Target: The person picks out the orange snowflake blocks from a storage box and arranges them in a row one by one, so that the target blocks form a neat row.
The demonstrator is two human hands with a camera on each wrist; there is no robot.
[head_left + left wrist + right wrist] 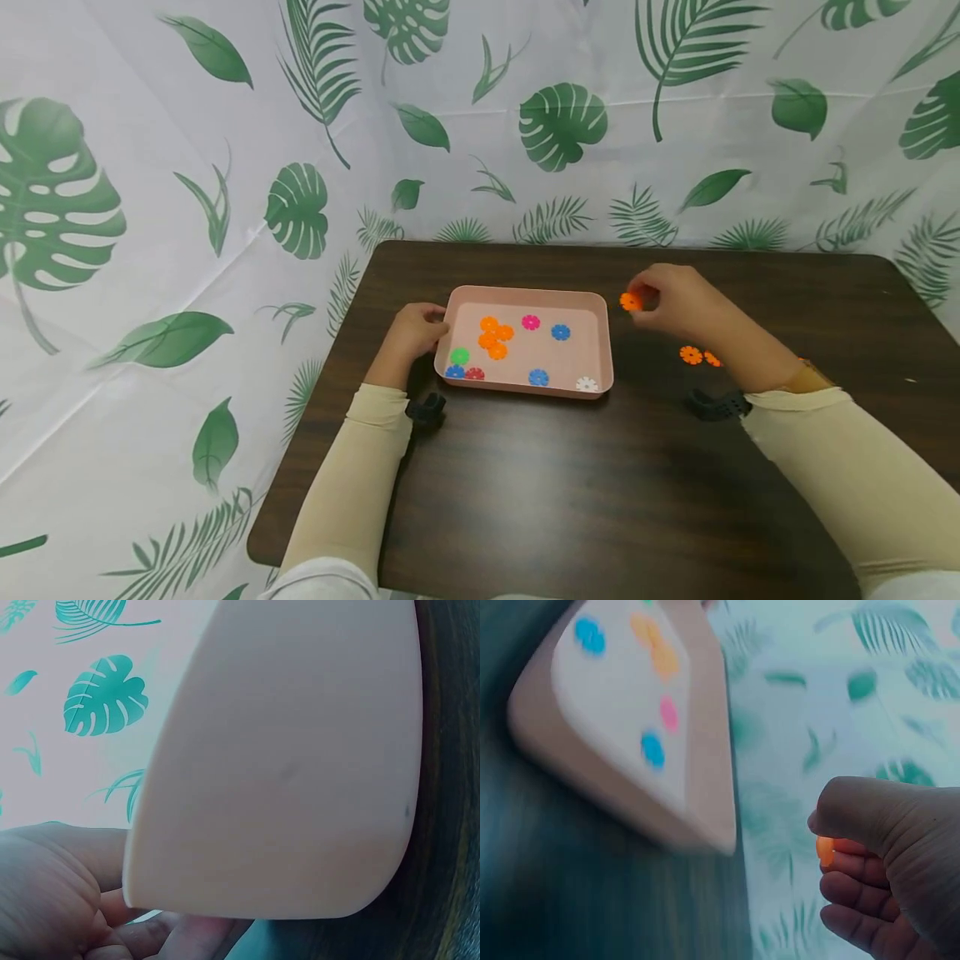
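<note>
A shallow pink tray [525, 389] lies on the dark table, with flower-shaped plastic discs in it. Several orange discs [497, 351] cluster left of its middle; a pink disc [531, 322], blue discs [560, 332], a green disc [460, 357], a red disc [475, 374] and a white disc [587, 384] lie around them. My left hand [417, 333] grips the tray's left end, thumb at the rim. Just beyond the right rim, my right hand [675, 302] pinches an orange flower disc [825, 850] between thumb and finger.
On the table below my right forearm lie more orange discs [691, 355], partly hidden by the wrist. A dark strap [717, 405] hangs at that wrist. Behind the wooden table [555, 492] hangs a white cloth [465, 192] with green leaves.
</note>
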